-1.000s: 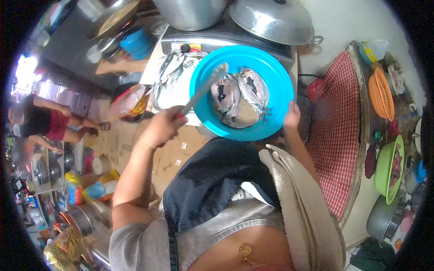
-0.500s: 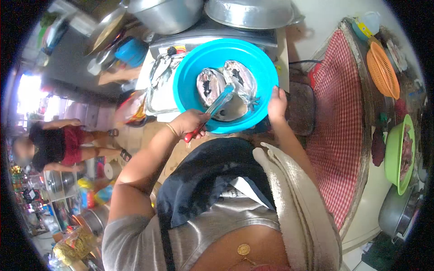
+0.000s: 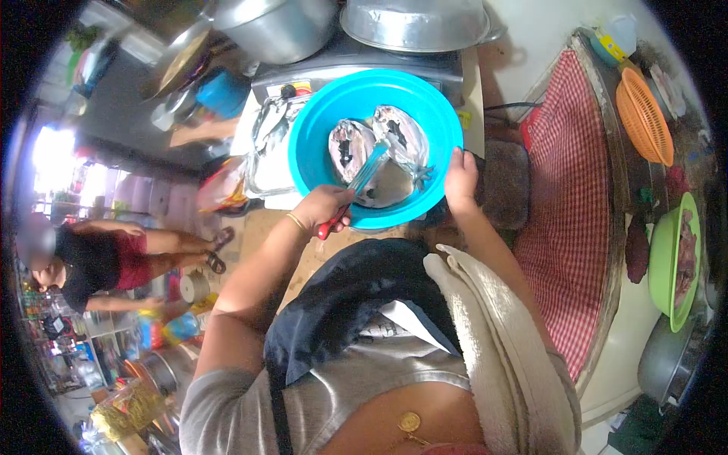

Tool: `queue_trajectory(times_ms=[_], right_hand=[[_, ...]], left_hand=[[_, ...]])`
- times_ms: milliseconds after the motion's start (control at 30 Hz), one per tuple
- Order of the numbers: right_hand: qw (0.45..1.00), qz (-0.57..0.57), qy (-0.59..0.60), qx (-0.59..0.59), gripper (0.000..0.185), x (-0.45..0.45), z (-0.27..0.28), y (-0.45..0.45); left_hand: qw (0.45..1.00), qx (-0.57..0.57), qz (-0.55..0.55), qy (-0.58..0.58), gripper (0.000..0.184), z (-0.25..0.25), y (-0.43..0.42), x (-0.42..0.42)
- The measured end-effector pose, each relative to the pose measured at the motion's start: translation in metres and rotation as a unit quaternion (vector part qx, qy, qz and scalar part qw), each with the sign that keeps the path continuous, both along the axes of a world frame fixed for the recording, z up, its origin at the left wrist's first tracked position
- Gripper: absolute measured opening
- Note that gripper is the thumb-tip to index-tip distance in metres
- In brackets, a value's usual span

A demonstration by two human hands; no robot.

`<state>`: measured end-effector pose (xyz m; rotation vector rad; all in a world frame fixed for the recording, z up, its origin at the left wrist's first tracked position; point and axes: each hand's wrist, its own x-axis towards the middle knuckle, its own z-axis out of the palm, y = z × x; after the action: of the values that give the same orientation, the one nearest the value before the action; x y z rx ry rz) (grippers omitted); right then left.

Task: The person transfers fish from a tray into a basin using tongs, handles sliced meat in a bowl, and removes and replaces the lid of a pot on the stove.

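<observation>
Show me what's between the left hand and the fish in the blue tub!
The red-handled metal tool: the head view shows it reaching from the left hand, across the blue tub's near rim, to the fish.

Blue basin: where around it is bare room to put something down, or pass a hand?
A narrow strip of white table shows right of the basin. A hand could probably pass between the right hand and checked cloth. Crowded: fish tray left, pot beyond, opened fish and tool inside.
</observation>
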<state>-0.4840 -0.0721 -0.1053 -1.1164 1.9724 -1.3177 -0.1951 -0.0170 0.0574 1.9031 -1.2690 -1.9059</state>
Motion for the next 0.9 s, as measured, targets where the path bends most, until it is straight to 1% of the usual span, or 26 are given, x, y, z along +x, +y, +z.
queue_trajectory(times_ms=[67, 167, 267, 300, 367, 400, 467, 533, 567, 633, 667, 767, 867, 900], right_hand=[[1.000, 0.003, -0.013, -0.018, 0.033, -0.003, -0.008, -0.001], [0.999, 0.025, -0.002, 0.031, 0.049, -0.005, 0.002, 0.003], [1.000, 0.008, 0.007, 0.009, 0.034, 0.000, 0.012, 0.005], [1.000, 0.010, 0.014, 0.005, 0.034, -0.001, 0.011, 0.004], [1.000, 0.011, 0.027, -0.003, 0.034, -0.002, 0.010, 0.005], [1.000, 0.014, 0.025, -0.003, 0.037, -0.002, 0.010, 0.005], [1.000, 0.021, 0.022, -0.002, 0.044, -0.003, 0.009, 0.005], [1.000, 0.015, 0.010, -0.009, 0.036, -0.001, 0.015, 0.005], [1.000, 0.013, 0.002, -0.011, 0.033, 0.000, 0.018, 0.006], [0.999, 0.024, 0.011, -0.029, 0.033, -0.001, 0.009, 0.005], [0.999, 0.028, 0.016, -0.040, 0.032, -0.002, 0.005, 0.004], [0.997, 0.010, 0.017, -0.070, 0.033, -0.003, -0.006, 0.000], [0.998, 0.005, 0.004, -0.061, 0.033, -0.001, 0.003, 0.002], [0.998, -0.005, 0.008, -0.054, 0.033, -0.001, -0.003, 0.002]], left_hand=[[1.000, -0.013, -0.002, 0.009, 0.037, -0.002, 0.001, -0.002], [0.999, -0.040, 0.015, 0.011, 0.037, 0.005, 0.015, -0.008], [0.999, -0.043, 0.015, -0.004, 0.035, 0.000, 0.015, -0.008], [0.999, -0.041, 0.013, -0.009, 0.035, 0.001, 0.013, -0.010], [0.999, -0.028, 0.028, 0.019, 0.030, 0.008, 0.007, -0.017], [0.999, -0.021, 0.034, 0.033, 0.028, 0.012, 0.006, -0.020], [0.998, -0.056, 0.006, 0.002, 0.028, 0.004, 0.008, -0.020], [0.995, -0.095, -0.005, -0.042, 0.029, 0.015, 0.017, -0.026], [0.995, -0.083, -0.011, -0.044, 0.030, 0.023, 0.015, -0.028], [0.997, -0.062, -0.014, -0.048, 0.031, 0.030, 0.012, -0.025], [0.998, -0.062, -0.017, -0.001, 0.031, 0.016, 0.008, -0.019], [0.998, -0.054, 0.009, 0.029, 0.031, -0.004, -0.001, -0.017], [0.996, -0.086, -0.007, 0.022, 0.031, -0.001, 0.008, -0.016], [0.997, -0.076, -0.008, 0.020, 0.031, 0.004, 0.007, -0.016]])
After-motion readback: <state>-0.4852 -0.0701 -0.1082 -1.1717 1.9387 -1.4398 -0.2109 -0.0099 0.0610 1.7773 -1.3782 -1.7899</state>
